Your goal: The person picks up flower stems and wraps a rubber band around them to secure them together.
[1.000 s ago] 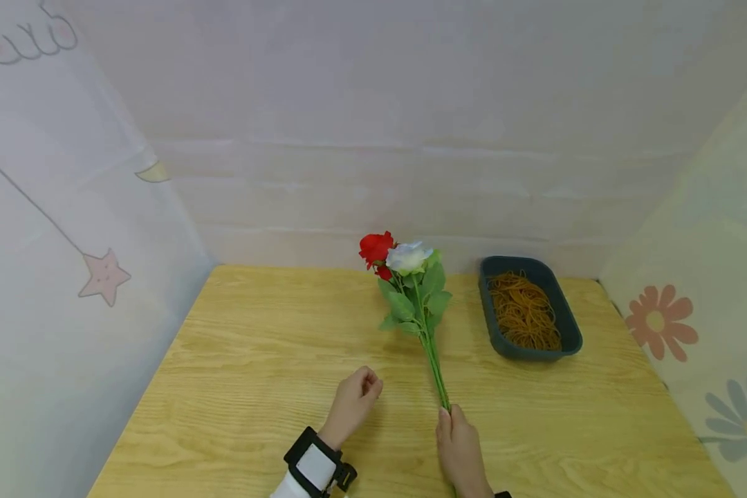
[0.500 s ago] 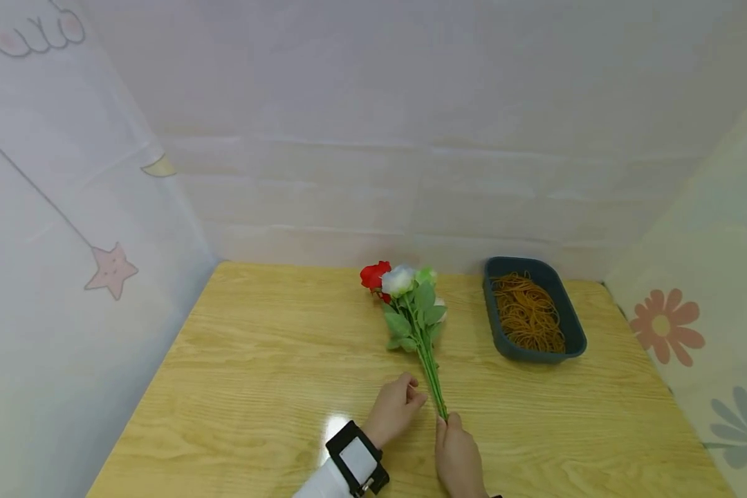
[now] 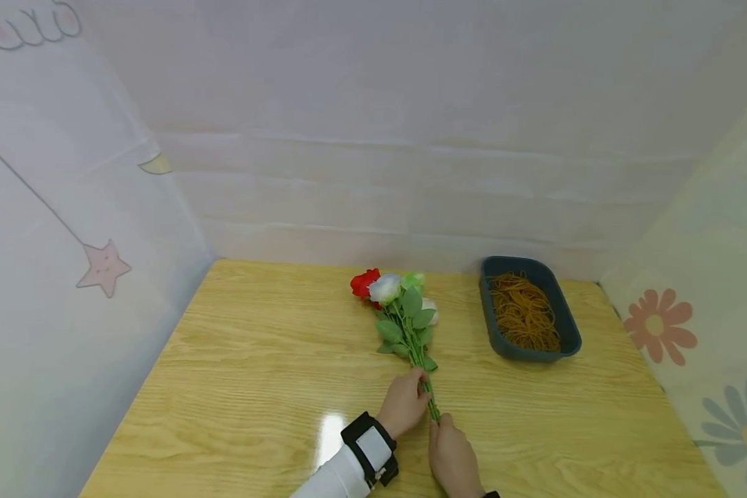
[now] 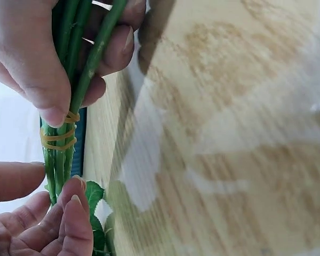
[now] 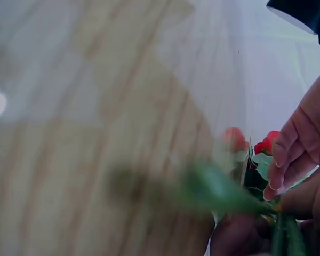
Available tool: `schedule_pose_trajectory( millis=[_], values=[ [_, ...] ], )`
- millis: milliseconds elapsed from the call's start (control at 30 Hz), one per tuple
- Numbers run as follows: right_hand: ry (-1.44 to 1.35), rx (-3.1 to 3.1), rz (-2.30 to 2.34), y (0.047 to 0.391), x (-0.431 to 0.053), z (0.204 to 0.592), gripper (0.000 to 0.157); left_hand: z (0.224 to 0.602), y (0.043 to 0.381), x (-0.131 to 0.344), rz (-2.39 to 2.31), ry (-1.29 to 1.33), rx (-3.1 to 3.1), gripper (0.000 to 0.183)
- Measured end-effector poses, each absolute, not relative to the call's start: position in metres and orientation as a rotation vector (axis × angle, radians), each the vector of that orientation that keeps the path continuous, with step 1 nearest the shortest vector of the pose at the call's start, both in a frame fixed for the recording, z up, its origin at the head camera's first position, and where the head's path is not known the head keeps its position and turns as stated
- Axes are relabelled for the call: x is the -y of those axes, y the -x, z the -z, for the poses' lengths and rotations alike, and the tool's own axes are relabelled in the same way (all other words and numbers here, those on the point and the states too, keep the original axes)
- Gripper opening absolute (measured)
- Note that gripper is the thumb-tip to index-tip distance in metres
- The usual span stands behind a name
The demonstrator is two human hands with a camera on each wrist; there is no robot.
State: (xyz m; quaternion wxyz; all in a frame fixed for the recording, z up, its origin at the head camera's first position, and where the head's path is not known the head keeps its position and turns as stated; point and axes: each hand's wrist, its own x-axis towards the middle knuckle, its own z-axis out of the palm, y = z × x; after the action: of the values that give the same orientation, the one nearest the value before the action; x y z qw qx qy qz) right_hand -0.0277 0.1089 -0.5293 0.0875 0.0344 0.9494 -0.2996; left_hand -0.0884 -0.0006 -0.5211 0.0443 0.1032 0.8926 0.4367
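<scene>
A bunch of artificial roses (image 3: 411, 325), with red, white and pale green blooms, points away over the table. Around its lower stems (image 4: 96, 58) runs a tan rubber band (image 4: 58, 140) in several loops. My right hand (image 3: 454, 456) grips the stems near their lower end, its thumb right at the band in the left wrist view. Just farther up, my left hand (image 3: 404, 403) pinches the stems between thumb and fingers, on the leaf side of the band. Green leaves (image 4: 96, 205) show past the left fingers. In the right wrist view, a blurred stem part (image 5: 218, 186) crosses before the hands.
A dark blue-grey basket (image 3: 490, 325) holding a heap of tan rubber bands (image 3: 526, 311) stands at the back right of the wooden table (image 3: 255, 346). Pale printed cloth (image 3: 373, 138) hangs behind and along both sides.
My left hand has moved right and taken hold of the stems above my right hand. The blooms have lowered toward the table and shifted slightly left; the right hand keeps its grip.
</scene>
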Motion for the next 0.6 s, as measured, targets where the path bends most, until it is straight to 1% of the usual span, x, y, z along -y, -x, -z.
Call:
schedule_pose_trajectory(
  millis=[167, 333, 467, 600],
  values=[
    [-0.082, -2.881, 0.807, 0.028, -0.11, 0.53, 0.022, 0.524, 0.088, 0.0, -1.337, -0.283, -2.72, 0.012],
    [-0.088, -2.908, 0.685, 0.029, -0.113, 0.524, 0.027, 0.526, 0.088, 0.002, -1.32, -0.308, -2.758, 0.013],
    [-0.053, -2.917, 0.63, 0.028, -0.12, 0.513, 0.036, 0.525, 0.088, 0.006, -1.32, -0.343, -2.757, 0.014],
    [-0.04, -2.929, 0.636, 0.029, -0.131, 0.502, 0.046, 0.519, 0.086, 0.021, -1.31, -0.376, -2.762, 0.02]
  ],
)
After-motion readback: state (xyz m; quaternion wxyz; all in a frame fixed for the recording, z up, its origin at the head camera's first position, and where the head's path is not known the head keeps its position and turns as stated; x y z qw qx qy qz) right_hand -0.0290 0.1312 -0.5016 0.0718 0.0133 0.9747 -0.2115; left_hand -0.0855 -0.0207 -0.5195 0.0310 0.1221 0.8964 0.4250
